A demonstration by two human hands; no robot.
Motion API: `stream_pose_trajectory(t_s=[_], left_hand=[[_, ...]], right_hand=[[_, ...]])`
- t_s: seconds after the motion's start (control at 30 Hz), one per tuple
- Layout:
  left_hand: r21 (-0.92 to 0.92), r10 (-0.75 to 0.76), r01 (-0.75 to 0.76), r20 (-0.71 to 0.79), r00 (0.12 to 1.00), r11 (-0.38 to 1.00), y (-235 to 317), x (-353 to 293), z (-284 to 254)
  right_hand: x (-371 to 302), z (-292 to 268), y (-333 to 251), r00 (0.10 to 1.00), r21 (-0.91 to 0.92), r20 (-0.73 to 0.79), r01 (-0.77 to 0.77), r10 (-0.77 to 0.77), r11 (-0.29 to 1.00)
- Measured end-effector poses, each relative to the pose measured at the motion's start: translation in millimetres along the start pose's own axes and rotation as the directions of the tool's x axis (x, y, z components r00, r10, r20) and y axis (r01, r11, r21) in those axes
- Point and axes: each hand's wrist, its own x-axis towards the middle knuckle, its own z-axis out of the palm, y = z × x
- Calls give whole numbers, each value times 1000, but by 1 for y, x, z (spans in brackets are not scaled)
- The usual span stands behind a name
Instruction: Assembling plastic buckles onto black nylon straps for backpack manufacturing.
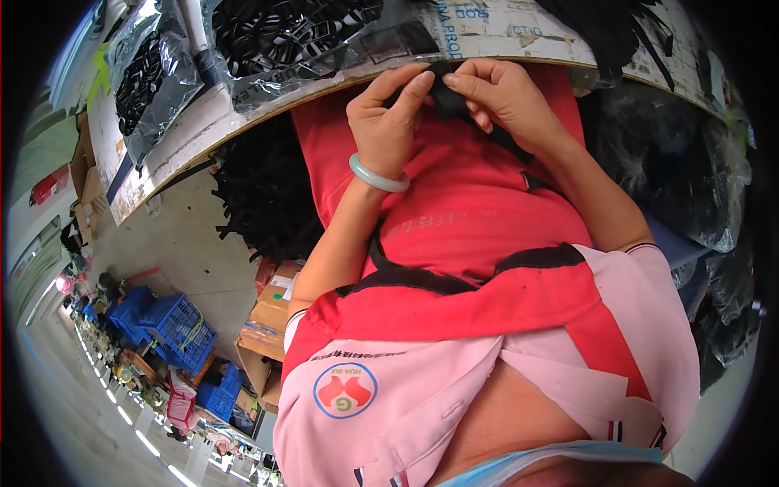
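Note:
Both my hands meet at the table's near edge, over the red apron [454, 187] on my lap. Between them is a black fabric strip [446, 99], part of which hangs down behind my fingers. My left hand [388, 114], with a pale green bangle [378, 175] on its wrist, pinches the strip between thumb and forefinger. From the other side, my right hand [510, 104] also grips it with thumb and bent fingers. The exact spot where the fingertips meet is small and dark, so its details cannot be made out.
Clear plastic bags of small black parts [292, 28] lie on the white worktable [207, 134]. Black strips [604, 32] drape over its right end. A dark bundle of straps [268, 195] hangs below the table. Blue crates [182, 329] and a cardboard box [272, 321] stand on the floor at left.

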Motion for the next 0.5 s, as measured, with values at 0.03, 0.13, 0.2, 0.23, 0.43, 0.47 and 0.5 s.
stream_pose_trajectory(t_s=[0.03,0.13,0.2,0.23,0.43,0.47,0.5], left_hand=[[1,2,-2,-1,1000,1000,1,0,-2],[-66,-101,102,16,995,993,2,-3,-10],[-43,-36,38,58,998,998,-3,-7,-17],[-114,-100,109,81,992,988,4,-10,-21],[131,-277,265,86,957,955,56,-57,-111],[90,-329,327,7,944,941,63,-72,-143],[38,-383,385,-62,922,922,65,-90,-176]], right_hand=[[2,0,2,1000,0,2,1,-1,1000],[8,-1,4,991,154,101,-108,94,982],[10,-3,3,960,187,238,-192,145,964],[13,-1,4,913,214,362,-277,187,937],[36,-3,17,1000,-147,-14,9,-12,989],[36,-3,16,999,-118,24,-33,36,992],[35,-1,17,998,-119,47,-37,43,992]])
